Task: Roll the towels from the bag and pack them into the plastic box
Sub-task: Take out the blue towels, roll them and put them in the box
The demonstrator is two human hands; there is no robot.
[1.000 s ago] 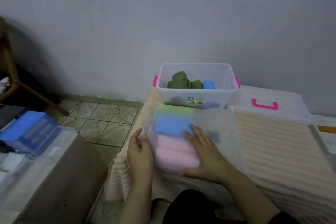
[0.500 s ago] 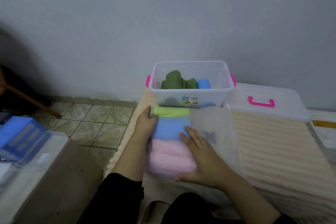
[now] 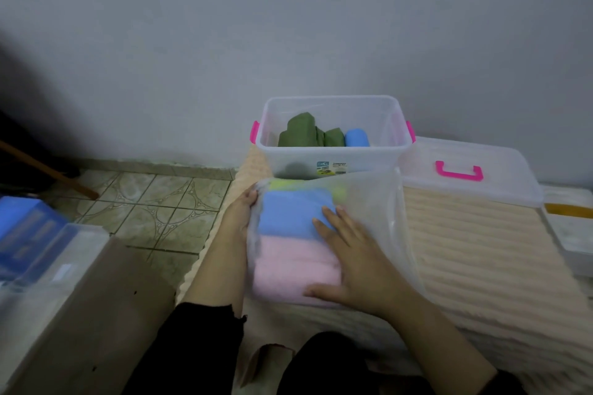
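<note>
Under the flat right hand [image 3: 356, 263], a frosted, matt plastic bag [image 3: 369, 202] covers fluffy pink and blue cloth towels [image 3: 288, 253]; beyond stands a clear glossy plastic box [image 3: 333, 154].

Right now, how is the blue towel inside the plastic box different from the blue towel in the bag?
The blue towel in the plastic box is rolled into a cylinder; the blue towel in the bag lies flat and folded. The box one sits beside green towels in the open box; the bag one is stacked between a yellow-green towel and a pink towel, under the right hand. Both are the same light blue.
</note>
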